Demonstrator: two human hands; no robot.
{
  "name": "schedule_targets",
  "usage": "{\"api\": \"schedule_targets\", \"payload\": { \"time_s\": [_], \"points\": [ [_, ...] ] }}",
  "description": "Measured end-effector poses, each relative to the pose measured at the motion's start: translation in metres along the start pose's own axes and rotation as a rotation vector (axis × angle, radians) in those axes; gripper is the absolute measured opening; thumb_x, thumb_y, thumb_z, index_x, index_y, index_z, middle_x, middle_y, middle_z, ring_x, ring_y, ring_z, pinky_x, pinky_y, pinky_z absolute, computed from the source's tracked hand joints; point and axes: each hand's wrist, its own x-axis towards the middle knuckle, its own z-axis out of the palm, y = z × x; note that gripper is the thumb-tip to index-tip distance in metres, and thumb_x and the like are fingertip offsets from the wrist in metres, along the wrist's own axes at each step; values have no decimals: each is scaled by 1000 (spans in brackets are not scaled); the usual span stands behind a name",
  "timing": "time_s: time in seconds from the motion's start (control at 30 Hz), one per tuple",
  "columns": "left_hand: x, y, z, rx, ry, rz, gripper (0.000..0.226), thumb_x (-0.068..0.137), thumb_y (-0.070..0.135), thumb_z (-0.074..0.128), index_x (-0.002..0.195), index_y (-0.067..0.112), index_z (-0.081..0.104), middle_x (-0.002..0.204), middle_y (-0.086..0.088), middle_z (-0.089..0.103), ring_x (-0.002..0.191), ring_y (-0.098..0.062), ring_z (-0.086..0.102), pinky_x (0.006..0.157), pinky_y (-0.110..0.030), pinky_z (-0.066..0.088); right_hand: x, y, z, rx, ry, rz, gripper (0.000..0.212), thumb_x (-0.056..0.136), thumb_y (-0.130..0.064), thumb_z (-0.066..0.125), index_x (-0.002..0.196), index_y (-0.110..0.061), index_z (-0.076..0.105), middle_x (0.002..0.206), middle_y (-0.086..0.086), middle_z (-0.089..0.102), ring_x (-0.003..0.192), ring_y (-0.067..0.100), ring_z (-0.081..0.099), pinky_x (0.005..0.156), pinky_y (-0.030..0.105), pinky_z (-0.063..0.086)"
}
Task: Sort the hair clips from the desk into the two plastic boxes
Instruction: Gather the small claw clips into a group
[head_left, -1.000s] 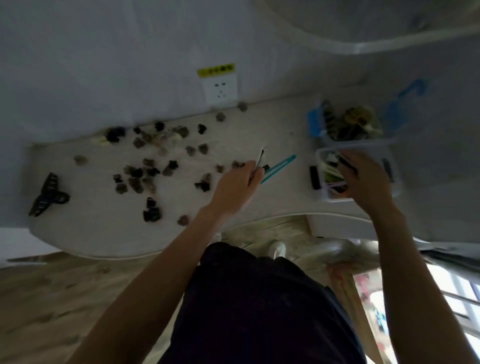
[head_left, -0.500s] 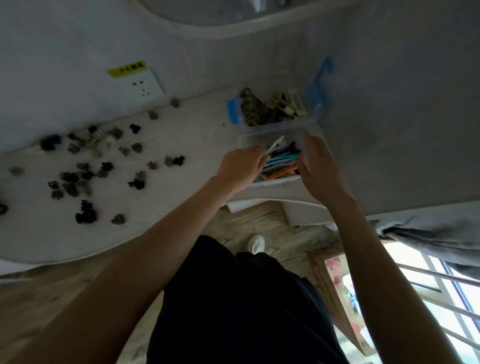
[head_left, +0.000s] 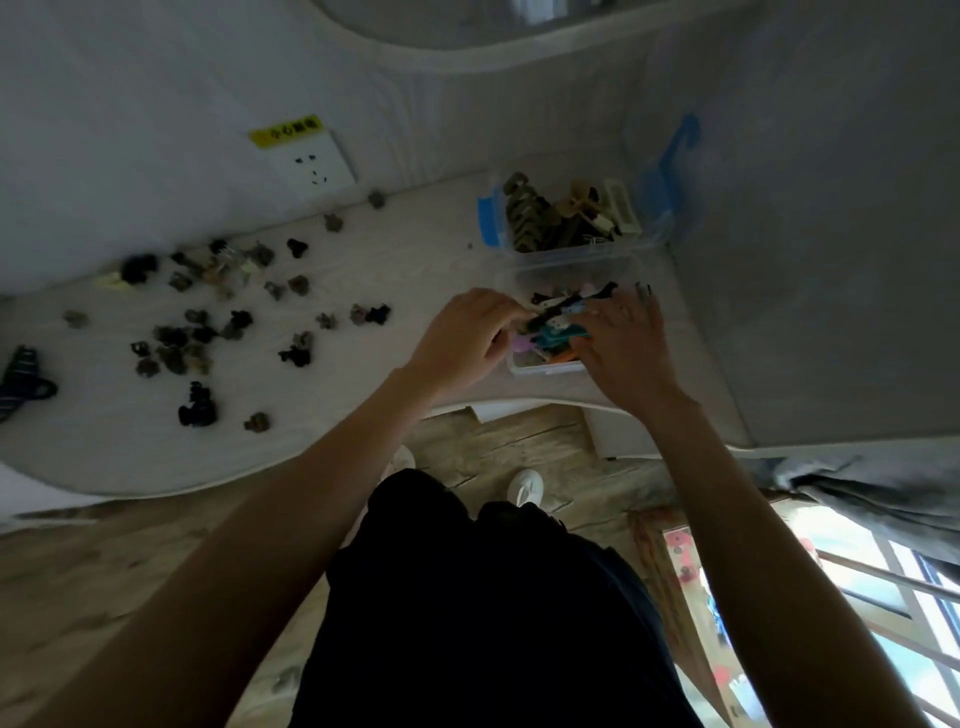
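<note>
Two walls (head_left: 156, 104) are seen meeting at a corner, grey and dim; a wood-plank floor (head_left: 78, 582) is shown below. A pale desk (head_left: 104, 447) with a curved front edge is set against the walls. A white socket (head_left: 314, 166) with a yellow label is fixed just above the desk's back edge. A window (head_left: 893, 587) is lit at lower right, beside a grey curtain (head_left: 883, 488).

Two clear plastic boxes are placed in the desk's right corner, touching: the far box (head_left: 571, 254), blue-latched, filled with brown and cream clips; the near box (head_left: 545, 366), filled with coloured slim clips. Small dark hair clips (head_left: 197, 343) are scattered over the desk's left and middle.

The left hand (head_left: 462, 343) is held at the near box's left rim, fingers curled; whether a clip is pinched cannot be told. The right hand (head_left: 623, 343) is laid over the box's right side, fingers spread and fairly straight.
</note>
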Motion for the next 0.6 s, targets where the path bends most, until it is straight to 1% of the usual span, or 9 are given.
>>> {"api": "schedule_targets", "payload": {
  "time_s": [0.1, 0.17, 0.23, 0.33, 0.4, 0.43, 0.5, 0.53, 0.6],
  "points": [
    [-31, -24, -17, -36, 130, -99, 26, 90, 12, 50, 113, 13, 62, 109, -5, 66, 103, -21, 58, 88, -31, 45, 13, -33, -4, 78, 96, -12, 39, 84, -31, 37, 98, -10, 67, 104, 14, 67, 100, 38, 59, 94, 52, 41],
    [-58, -42, -29, -66, 216, -203, 26, 90, 14, 47, 112, 13, 62, 107, -3, 67, 101, -19, 60, 86, -28, 46, 23, -64, -2, 160, 135, -92, 36, 86, -28, 37, 100, -10, 64, 101, 13, 66, 98, 37, 57, 90, 46, 43],
    [-88, -63, -39, -112, 297, -344, 26, 90, 15, 47, 111, 15, 62, 106, -1, 68, 99, -17, 62, 85, -32, 51, 33, -95, 6, 245, 134, -181, 32, 88, -22, 41, 109, -11, 62, 108, 11, 64, 104, 33, 54, 93, 44, 43],
    [-144, -102, -50, -96, 367, -590, 31, 86, 18, 55, 116, 14, 59, 113, -6, 64, 104, -24, 57, 89, -43, 49, 47, -144, 29, 391, -21, -228, 38, 90, -19, 49, 128, -13, 50, 131, 12, 52, 122, 31, 44, 104, 46, 38],
    [-182, -126, -51, -19, 360, -768, 51, 80, 31, 60, 127, 11, 50, 129, -13, 54, 120, -31, 47, 101, -50, 40, 57, -169, 50, 417, -186, -193, 54, 91, -25, 54, 141, -18, 33, 149, 12, 29, 137, 31, 25, 113, 45, 26],
    [-203, -138, -51, 6, 352, -870, 68, 76, 45, 60, 133, 11, 43, 137, -17, 45, 128, -35, 39, 107, -53, 33, 65, -184, 62, 403, -268, -161, 64, 90, -30, 55, 145, -22, 23, 155, 10, 15, 142, 30, 12, 116, 45, 18],
    [-232, -149, -46, -27, 316, -1041, 105, 62, 74, 50, 144, 13, 25, 150, -21, 23, 140, -39, 19, 111, -54, 18, 75, -201, 82, 367, -382, -52, 80, 88, -41, 57, 147, -27, 6, 157, 9, -9, 144, 31, -8, 117, 47, 7],
    [-245, -157, -43, -70, 293, -1103, 120, 55, 85, 44, 147, 14, 16, 154, -21, 13, 142, -39, 10, 113, -54, 13, 81, -213, 91, 351, -407, -5, 85, 86, -44, 58, 147, -27, 1, 156, 10, -15, 143, 32, -14, 117, 48, 4],
    [-257, -166, -35, -107, 237, -1110, 130, 51, 96, 27, 148, 13, 5, 155, -21, 5, 144, -37, 3, 115, -50, 8, 88, -229, 103, 350, -406, 58, 89, 85, -45, 59, 147, -24, -2, 155, 12, -19, 142, 31, -19, 118, 49, 2]
  ]
}}
